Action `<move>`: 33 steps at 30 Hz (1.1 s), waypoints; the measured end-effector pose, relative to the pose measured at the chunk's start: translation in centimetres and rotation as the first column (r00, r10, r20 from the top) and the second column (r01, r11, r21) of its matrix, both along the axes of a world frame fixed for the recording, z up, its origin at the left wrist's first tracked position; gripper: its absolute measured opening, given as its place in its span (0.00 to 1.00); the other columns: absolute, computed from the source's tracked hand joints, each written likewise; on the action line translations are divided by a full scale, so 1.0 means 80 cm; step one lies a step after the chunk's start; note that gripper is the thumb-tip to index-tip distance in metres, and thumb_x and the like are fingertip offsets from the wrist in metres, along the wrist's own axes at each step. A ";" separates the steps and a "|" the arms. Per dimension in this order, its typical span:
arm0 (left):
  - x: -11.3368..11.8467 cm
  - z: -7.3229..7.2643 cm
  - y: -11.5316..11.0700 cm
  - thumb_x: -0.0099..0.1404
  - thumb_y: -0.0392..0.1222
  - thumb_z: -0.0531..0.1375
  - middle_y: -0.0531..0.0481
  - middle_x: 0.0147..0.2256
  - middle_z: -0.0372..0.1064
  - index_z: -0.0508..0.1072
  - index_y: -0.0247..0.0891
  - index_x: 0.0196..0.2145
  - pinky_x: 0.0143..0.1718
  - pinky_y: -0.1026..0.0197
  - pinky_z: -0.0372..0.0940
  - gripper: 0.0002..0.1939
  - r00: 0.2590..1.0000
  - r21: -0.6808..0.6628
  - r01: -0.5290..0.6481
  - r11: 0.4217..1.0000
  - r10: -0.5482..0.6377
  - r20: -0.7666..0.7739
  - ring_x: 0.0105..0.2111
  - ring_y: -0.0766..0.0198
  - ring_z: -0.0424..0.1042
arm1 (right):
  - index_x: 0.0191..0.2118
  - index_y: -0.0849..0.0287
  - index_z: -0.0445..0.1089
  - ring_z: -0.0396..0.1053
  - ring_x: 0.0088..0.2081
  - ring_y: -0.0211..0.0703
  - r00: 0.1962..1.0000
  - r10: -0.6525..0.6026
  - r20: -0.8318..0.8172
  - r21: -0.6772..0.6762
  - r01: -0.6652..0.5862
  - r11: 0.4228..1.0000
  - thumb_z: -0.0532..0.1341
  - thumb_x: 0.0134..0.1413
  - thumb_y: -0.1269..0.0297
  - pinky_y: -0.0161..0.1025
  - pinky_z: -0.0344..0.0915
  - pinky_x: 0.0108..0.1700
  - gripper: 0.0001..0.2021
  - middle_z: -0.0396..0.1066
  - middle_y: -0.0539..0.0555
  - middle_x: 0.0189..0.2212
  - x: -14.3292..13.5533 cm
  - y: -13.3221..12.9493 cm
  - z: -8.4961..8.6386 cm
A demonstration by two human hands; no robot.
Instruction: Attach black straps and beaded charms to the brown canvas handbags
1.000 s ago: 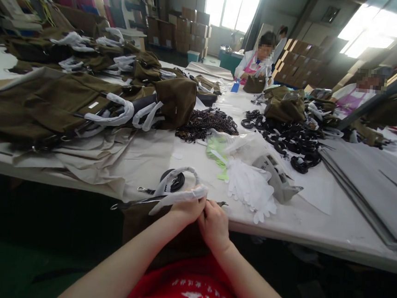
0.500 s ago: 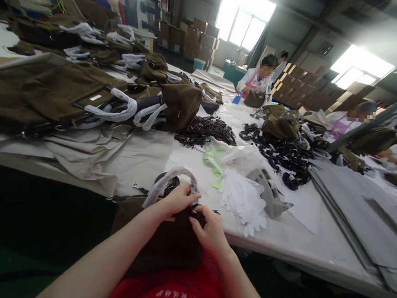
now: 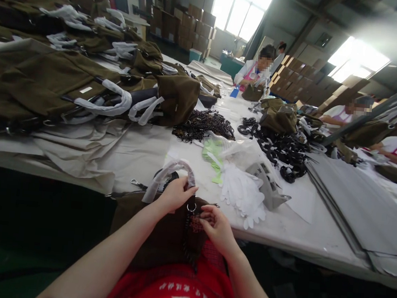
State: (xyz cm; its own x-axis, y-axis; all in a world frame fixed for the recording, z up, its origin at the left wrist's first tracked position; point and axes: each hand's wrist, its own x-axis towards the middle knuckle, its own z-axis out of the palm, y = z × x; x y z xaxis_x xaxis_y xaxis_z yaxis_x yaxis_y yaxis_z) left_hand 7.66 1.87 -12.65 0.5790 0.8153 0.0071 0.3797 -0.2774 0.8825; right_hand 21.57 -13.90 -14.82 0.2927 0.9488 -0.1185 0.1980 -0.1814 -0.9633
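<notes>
A brown bag (image 3: 128, 214) leans upright against the table's front edge, close to my red shirt. Its arched handle (image 3: 169, 167) is wrapped in clear plastic film. My left hand (image 3: 177, 194) is closed around the handle's right end. Just below it, a metal ring (image 3: 191, 207) carries a reddish-brown charm (image 3: 196, 223) and a dark braided cord that hangs down the bag's front. The bent fingers and thumb of my right hand (image 3: 217, 226) pinch the charm's right edge. Behind the handle lie a coiled black strap (image 3: 172, 182) and a metal clip (image 3: 134, 182).
Brown bags (image 3: 82, 83) with wrapped handles pile up at left. Ahead are a heap of dark braided cords (image 3: 204, 125), white gloves (image 3: 241, 190), a plastic bag and black coiled straps (image 3: 281, 154). Grey sheets (image 3: 356, 209) are stacked at right. Several co-workers sit beyond.
My right hand has shifted slightly right and opened out from the ring area. The ring, reddish-brown charm and hanging cord now show. My left hand stays on the handle.
</notes>
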 end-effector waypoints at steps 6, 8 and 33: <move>-0.010 0.011 -0.015 0.60 0.45 0.62 0.52 0.26 0.68 0.67 0.36 0.40 0.30 0.63 0.57 0.13 0.981 0.155 -0.033 0.987 0.062 -0.186 0.27 0.62 0.68 | 0.41 0.58 0.69 0.72 0.34 0.42 0.998 0.008 0.060 -0.053 -0.005 0.999 0.62 0.51 0.66 0.40 0.70 0.38 0.10 0.73 0.53 0.33 0.004 -0.009 0.000; -0.013 0.010 -0.026 0.61 0.45 0.60 0.52 0.27 0.69 0.65 0.35 0.45 0.31 0.62 0.59 0.17 0.979 0.157 -0.029 0.987 0.060 -0.195 0.28 0.60 0.70 | 0.40 0.58 0.70 0.72 0.33 0.42 0.997 0.003 0.083 -0.059 0.001 0.998 0.62 0.50 0.67 0.39 0.69 0.36 0.10 0.73 0.52 0.32 0.001 -0.009 0.004; -0.212 -0.053 -0.054 0.62 0.57 0.54 0.37 0.43 0.68 0.69 0.32 0.43 0.42 0.48 0.71 0.24 0.710 0.475 -0.605 0.639 0.703 -0.042 0.38 0.51 0.72 | 0.56 0.58 0.65 0.67 0.54 0.55 0.848 -0.070 0.525 0.102 0.018 0.995 0.65 0.49 0.53 0.54 0.61 0.58 0.29 0.71 0.61 0.51 0.063 0.007 0.020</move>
State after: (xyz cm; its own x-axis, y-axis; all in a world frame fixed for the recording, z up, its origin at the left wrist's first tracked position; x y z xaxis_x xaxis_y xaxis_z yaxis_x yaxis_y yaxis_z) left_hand -9.27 -2.44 -16.89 -0.0798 0.9260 0.3689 0.7555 -0.1852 0.6284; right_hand 26.65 -13.36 -13.20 0.3284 0.9324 0.1510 0.6749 -0.1198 -0.7281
